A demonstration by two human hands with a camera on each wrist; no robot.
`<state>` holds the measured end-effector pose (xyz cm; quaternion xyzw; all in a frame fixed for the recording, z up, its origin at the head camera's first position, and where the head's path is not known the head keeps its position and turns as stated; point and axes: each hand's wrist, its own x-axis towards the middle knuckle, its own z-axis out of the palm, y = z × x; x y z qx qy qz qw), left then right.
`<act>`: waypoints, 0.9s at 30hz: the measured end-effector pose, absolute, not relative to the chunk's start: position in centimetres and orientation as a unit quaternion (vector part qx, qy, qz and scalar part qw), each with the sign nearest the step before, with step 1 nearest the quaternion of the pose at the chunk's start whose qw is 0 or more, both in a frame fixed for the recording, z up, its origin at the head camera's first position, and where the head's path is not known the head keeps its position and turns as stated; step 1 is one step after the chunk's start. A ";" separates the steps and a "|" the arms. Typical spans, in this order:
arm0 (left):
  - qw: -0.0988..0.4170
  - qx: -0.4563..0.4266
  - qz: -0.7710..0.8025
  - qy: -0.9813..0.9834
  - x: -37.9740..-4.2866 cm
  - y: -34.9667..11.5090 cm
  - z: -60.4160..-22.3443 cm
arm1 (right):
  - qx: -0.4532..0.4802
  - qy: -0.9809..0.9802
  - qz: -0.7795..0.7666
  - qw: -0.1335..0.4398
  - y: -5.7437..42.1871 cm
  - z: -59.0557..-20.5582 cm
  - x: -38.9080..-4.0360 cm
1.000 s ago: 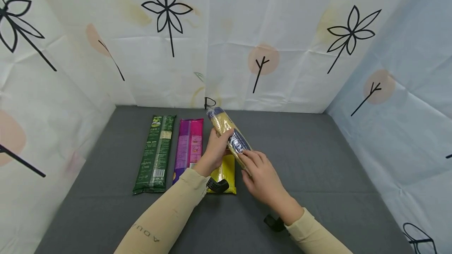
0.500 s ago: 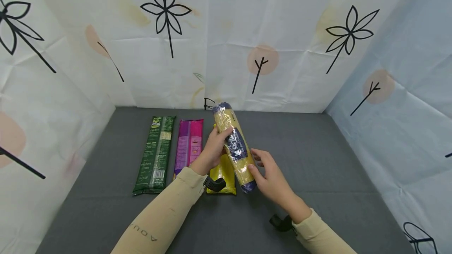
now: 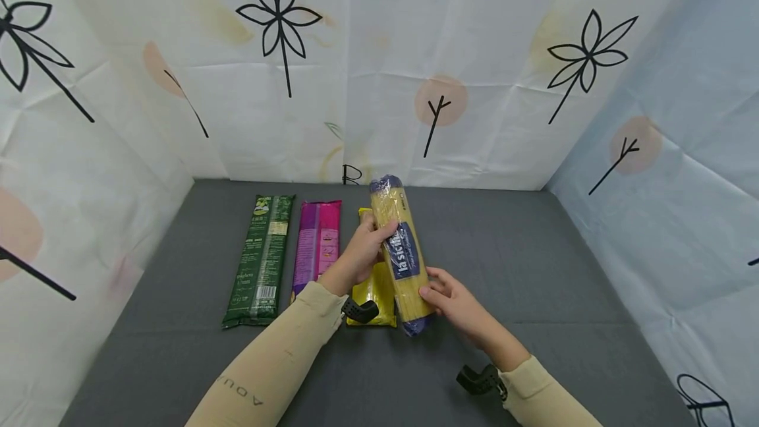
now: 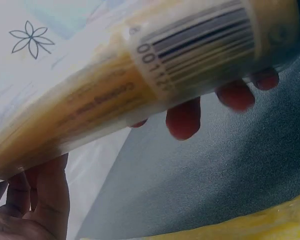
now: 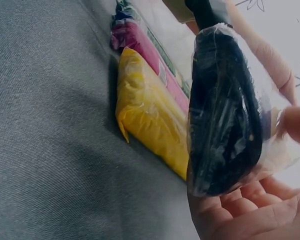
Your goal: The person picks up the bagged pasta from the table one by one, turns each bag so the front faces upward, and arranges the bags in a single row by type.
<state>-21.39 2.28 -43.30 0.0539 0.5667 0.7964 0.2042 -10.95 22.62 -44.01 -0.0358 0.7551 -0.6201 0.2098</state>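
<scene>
A long clear pack of spaghetti with blue ends and a blue label is held tilted above the table in the head view. My left hand grips its left side near the middle, thumb across the front. At its lower right edge, my right hand pinches it, thumb in front and fingers behind. The left wrist view shows the pack's barcode side. The right wrist view looks at its dark blue end. Behind the spaghetti, a yellow pack lies partly covered.
Left of the yellow pack lie a purple and pink pack and a dark green pack, roughly side by side. The grey tabletop is bounded by pale printed cloth walls at the back and sides.
The spaghetti pack has swung more upright and shifted right, its label turning to face me. My right hand has moved down and right along its edge, while my left hand keeps its grip.
</scene>
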 end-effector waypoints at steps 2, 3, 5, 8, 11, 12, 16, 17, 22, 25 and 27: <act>0.205 0.054 0.794 0.570 -21.4 2.3 -43.5 | -0.043 0.746 -0.628 0.218 22.7 -44.2 -11.0; 0.206 0.054 0.794 0.570 -21.4 2.3 -43.6 | -0.048 0.741 -0.632 0.221 22.8 -44.3 -11.0; 0.205 0.054 0.792 0.572 -21.3 2.4 -43.9 | -0.056 0.735 -0.638 0.222 22.9 -44.5 -11.0; 0.204 0.055 0.789 0.577 -21.3 2.5 -44.3 | -0.064 0.733 -0.641 0.219 22.9 -44.8 -11.0; 0.202 0.058 0.784 0.584 -21.2 2.6 -44.6 | -0.059 0.736 -0.640 0.212 22.9 -45.0 -10.9; 0.201 0.058 0.783 0.586 -21.1 2.6 -44.7 | -0.055 0.737 -0.640 0.210 22.9 -45.1 -10.9; 0.196 0.059 0.781 0.590 -21.0 2.8 -44.8 | -0.036 0.738 -0.644 0.200 22.8 -45.1 -10.8; 0.194 0.062 0.781 0.591 -20.9 2.8 -44.8 | -0.031 0.739 -0.644 0.196 22.8 -45.2 -10.8; 0.181 0.071 0.778 0.598 -20.8 2.9 -44.8 | -0.026 0.738 -0.647 0.190 22.8 -45.1 -10.8; 0.177 0.069 0.779 0.598 -20.8 3.1 -44.8 | -0.030 0.733 -0.652 0.192 22.8 -45.0 -10.9; 0.176 0.067 0.777 0.600 -20.7 3.2 -44.9 | -0.034 0.732 -0.653 0.190 22.9 -44.9 -10.9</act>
